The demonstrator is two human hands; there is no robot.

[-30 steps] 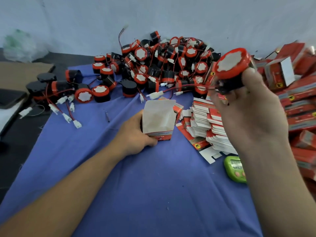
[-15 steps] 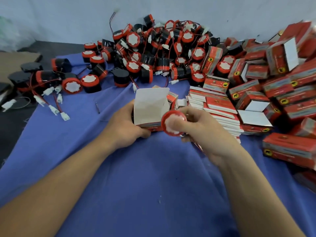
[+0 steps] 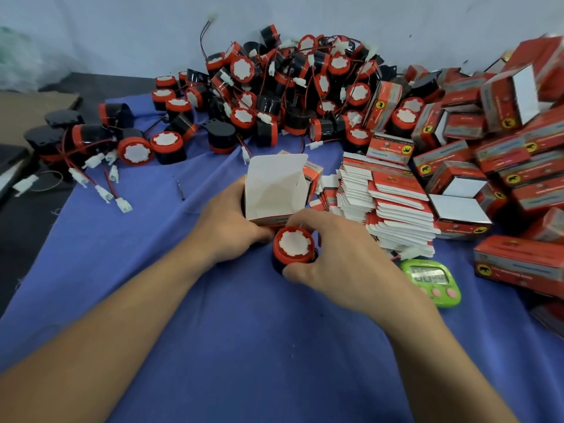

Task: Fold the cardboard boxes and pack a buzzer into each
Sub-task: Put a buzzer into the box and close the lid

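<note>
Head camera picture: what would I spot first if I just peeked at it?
First, the big heap of red-and-black buzzers at the back of the blue cloth, with stacked red boxes on the right. In the middle, the left hand holds an open box while the right hand grips one buzzer just in front of it. A bright green timer lies beside that hand.

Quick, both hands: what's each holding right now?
Left hand: holds the open box.
Right hand: grips a buzzer.
</note>
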